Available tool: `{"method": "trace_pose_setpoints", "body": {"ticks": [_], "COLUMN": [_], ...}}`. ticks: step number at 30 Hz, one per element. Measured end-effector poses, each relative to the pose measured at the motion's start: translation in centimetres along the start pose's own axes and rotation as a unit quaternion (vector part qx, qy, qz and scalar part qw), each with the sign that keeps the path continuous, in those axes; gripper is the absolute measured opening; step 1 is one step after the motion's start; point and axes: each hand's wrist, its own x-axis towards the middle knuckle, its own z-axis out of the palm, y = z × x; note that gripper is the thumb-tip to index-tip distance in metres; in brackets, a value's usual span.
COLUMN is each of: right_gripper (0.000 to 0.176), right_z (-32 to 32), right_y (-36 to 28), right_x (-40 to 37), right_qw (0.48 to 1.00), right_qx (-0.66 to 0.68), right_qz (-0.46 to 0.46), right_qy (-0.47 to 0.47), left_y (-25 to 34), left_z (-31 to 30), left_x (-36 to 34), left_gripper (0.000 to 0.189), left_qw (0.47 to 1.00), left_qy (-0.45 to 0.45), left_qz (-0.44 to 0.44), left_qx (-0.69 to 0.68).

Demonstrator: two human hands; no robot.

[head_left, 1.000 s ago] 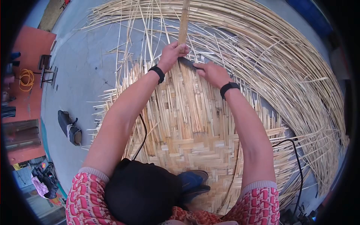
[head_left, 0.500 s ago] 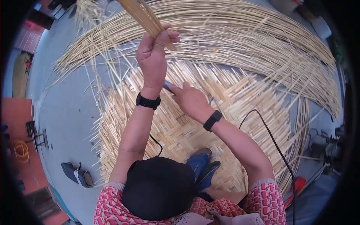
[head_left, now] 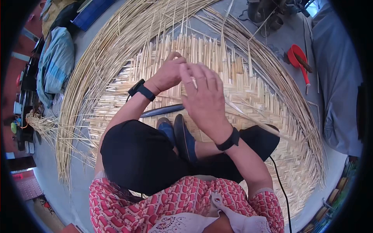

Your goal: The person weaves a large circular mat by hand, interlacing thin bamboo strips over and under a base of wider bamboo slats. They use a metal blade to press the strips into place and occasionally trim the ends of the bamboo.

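My left hand [head_left: 168, 75] is raised over the woven mat [head_left: 256, 93] with its fingers curled. Whatever is between its fingertips is hidden. Close beside it, my right hand [head_left: 206, 105] has its fingers stretched out and slightly apart, blurred at the tips, with the back of the hand facing the camera. A pale strip [head_left: 254, 121] runs from behind this hand toward the lower right. Left of the right palm, a dark blue bar [head_left: 163, 110] passes above the shoes; its ends are hidden, and contact with the hand is unclear.
Long split strips [head_left: 95, 58] curve around the mat's back and sides. My shoes [head_left: 184, 138] stand on the mat. A red ladle [head_left: 298, 58] and grey cloth [head_left: 334, 77] are at the right. A blue-white cloth [head_left: 58, 58] lies at the left. A black cable [head_left: 276, 171] hangs at the lower right.
The view has turned. My left hand has come down beside my right, and the bundle of strips it held is out of sight. My right hand's fingers have stretched out.
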Motion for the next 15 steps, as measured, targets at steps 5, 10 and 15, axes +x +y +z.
{"method": "trace_pose_setpoints", "body": {"ticks": [5,10,15], "right_gripper": [0.008,0.006,0.02], "right_z": [-3.1,-7.3,-7.9], "right_y": [13.9,18.5,19.4], "right_x": [-7.1,-14.2,-21.6], "right_qw": [0.971,0.874,0.908], "right_qx": [0.012,0.122,0.053], "right_qz": [0.107,0.392,0.374], "right_qy": [-0.213,-0.26,-0.183], "left_y": [0.3,-6.2,-8.9], "left_z": [0.3,6.7,15.8], "left_x": [4.3,-2.5,-5.0], "left_gripper": [0.021,0.018,0.019], "left_qw": [0.994,0.843,0.769], "left_qy": [0.075,-0.015,-0.132], "left_qz": [0.014,-0.508,-0.571], "left_qx": [0.08,-0.177,-0.255]}}
